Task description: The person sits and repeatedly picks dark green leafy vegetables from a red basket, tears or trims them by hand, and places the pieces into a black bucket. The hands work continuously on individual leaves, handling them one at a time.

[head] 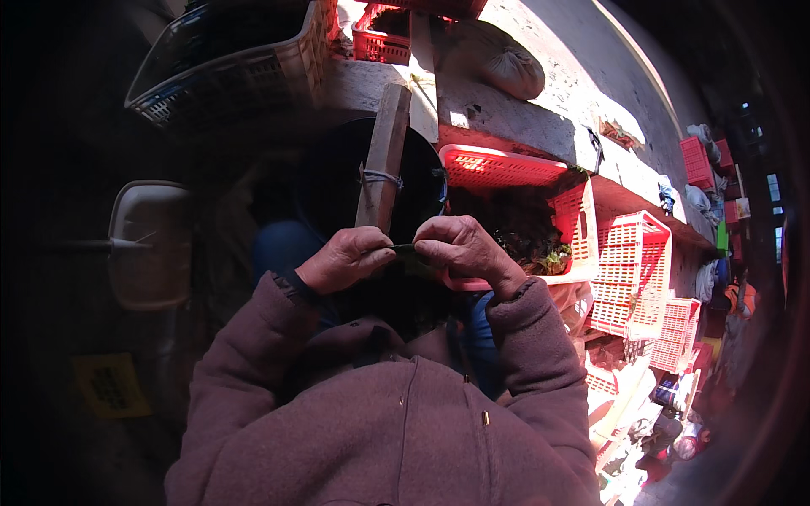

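My left hand (350, 256) and my right hand (467, 248) meet over my lap, thumbs and fingertips pinched. A short, thin dark green strand (404, 246) runs between the two grips; its exact kind is unclear. Just beyond my fingers a wooden bar (384, 155) slants across a dark round tub (421, 183). String (380, 176) is wound around the bar, and a thin pointed piece sticks out at its left side. The tub's inside is too dark to make out. To the right of my right hand stands a red plastic crate (500, 158) holding dark, leafy plant matter (528, 234).
A pale slatted crate (221, 69) stands at upper left, beside a concrete ledge (506, 117) bearing a tied sack (506, 63). More red crates (633, 272) line the right side. A whitish basin (152, 246) is at left. People sit at lower right.
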Available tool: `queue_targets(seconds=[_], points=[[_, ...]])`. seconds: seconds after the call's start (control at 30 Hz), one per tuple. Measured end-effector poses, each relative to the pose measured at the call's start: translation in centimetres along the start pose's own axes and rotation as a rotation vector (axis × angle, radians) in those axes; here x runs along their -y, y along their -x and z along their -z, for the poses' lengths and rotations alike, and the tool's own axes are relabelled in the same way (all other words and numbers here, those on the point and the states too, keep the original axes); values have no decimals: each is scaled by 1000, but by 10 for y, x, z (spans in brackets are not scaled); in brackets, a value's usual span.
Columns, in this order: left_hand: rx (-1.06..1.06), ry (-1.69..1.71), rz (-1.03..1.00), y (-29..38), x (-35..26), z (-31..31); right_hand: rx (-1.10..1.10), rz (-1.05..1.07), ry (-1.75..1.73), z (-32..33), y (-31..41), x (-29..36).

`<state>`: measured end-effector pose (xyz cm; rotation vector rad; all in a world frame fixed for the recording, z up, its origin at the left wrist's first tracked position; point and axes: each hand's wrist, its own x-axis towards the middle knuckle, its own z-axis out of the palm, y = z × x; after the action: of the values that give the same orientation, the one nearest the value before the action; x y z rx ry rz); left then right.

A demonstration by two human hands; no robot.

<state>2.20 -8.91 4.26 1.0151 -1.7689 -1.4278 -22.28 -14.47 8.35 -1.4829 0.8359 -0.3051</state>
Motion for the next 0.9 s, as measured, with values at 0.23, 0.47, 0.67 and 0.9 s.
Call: queue_targets(seconds=[0.23,0.47,0.67,0.9], points=[[-286,139,252,-17,49,36,-75,-53,-103,-3,-81,-36],[-491,-96,228,-48,100,51,-287,62,-53,-11,-138,-72],[-628,110,278,-64,123,42,-363,-21,-74,-10,-149,-89],[-784,398,452,-50,123,77,-521,-190,-433,-12,-137,-84]])
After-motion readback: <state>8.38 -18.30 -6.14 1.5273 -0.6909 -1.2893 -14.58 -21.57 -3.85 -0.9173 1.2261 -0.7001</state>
